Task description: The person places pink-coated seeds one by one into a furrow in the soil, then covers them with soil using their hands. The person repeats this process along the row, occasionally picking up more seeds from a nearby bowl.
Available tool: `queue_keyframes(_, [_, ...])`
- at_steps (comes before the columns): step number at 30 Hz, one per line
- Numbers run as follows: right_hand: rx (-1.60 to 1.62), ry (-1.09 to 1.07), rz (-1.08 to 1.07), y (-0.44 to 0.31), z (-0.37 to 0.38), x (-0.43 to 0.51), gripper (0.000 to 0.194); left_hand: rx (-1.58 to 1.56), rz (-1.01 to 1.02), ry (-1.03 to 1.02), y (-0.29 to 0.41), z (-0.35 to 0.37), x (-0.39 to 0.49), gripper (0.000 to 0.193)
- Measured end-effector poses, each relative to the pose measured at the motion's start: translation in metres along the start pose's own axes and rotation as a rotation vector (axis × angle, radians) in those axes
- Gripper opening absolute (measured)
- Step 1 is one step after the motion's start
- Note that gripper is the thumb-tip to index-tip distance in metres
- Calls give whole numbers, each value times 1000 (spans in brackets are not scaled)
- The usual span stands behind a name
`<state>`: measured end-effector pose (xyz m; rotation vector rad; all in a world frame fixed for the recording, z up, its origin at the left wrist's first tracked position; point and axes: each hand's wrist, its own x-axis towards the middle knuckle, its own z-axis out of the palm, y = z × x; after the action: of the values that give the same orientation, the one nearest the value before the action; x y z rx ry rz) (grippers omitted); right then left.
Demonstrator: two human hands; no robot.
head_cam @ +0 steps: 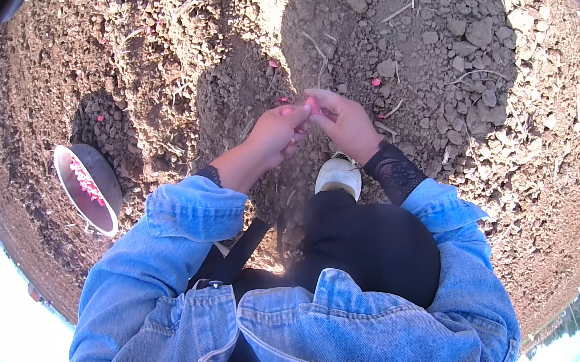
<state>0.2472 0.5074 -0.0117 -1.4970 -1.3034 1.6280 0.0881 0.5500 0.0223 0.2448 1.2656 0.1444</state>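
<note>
Both hands meet above a shaded patch of tilled soil (236, 91). My left hand (277, 132) is curled, with a pink piece (287, 111), perhaps a coated seed or clove, at its index finger. The left thumb touches another pink piece (313, 105), pinched by the thumb and index finger of my right hand (350, 123). What lies deeper in the left palm is hidden. Several like pink pieces lie on the soil beyond the hands, one of them (375, 82) to the right. A bowl-like container (112, 185) with pink pieces (85, 181) in it stands tilted at the left.
Clods (479, 32) and dry stalks (398, 13) lie over the ground ahead. A white shoe (339, 177) is planted just below my right hand, with a black-clad knee (375, 241) behind it. Furrowed soil runs along both sides.
</note>
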Motion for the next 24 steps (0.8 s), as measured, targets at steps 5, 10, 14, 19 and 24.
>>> queue_keyframes(5, [-552,117,-282,25,-44,32,37,-47,21,-98,7,-10,-1,24])
queue_keyframes(10, [-393,221,187,53,-122,69,31,-60,45,-95,16,-24,-3,33])
queue_keyframes(14, [-743,215,20,65,-142,88,24,-152,68,-84,28,-38,-2,33])
queue_keyframes(19, [-942,49,136,56,-152,109,18,-254,128,-54,54,-67,-10,33])
queue_keyframes(24, [-1183,-21,58,47,-144,126,12,-336,197,26,84,-91,-29,33])
